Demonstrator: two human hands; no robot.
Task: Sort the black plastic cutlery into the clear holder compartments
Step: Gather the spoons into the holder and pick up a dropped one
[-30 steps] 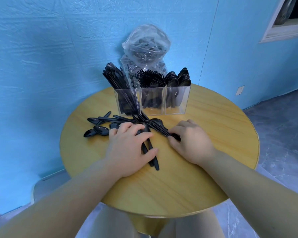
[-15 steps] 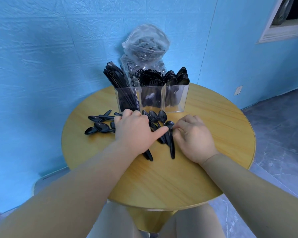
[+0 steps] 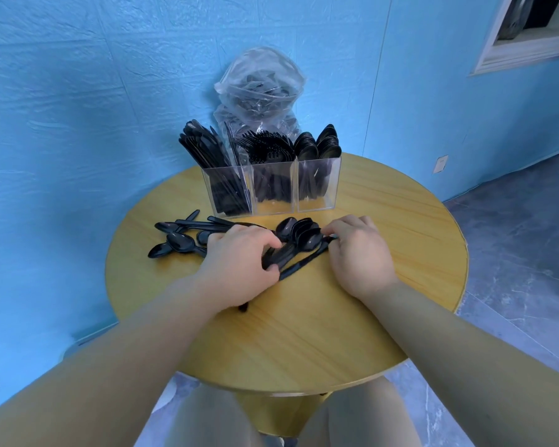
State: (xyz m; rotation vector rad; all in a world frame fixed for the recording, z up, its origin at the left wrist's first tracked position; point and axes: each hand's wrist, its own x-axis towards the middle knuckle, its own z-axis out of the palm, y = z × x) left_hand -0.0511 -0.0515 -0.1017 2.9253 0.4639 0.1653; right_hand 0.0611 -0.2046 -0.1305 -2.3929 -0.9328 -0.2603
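Flanking the left grip (image 3: 239, 259) curled round bunched spoons (image 3: 299, 235): loose spoons (image 3: 175, 243), right grip (image 3: 357, 253) pinching one.

no readable text, no labels, no brands, no numbers — nothing legible anywhere

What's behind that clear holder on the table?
Behind the clear holder stands a crumpled clear plastic bag against the blue wall. Dark cutlery shows through it, but the holder and its cutlery hide the bag's bottom.
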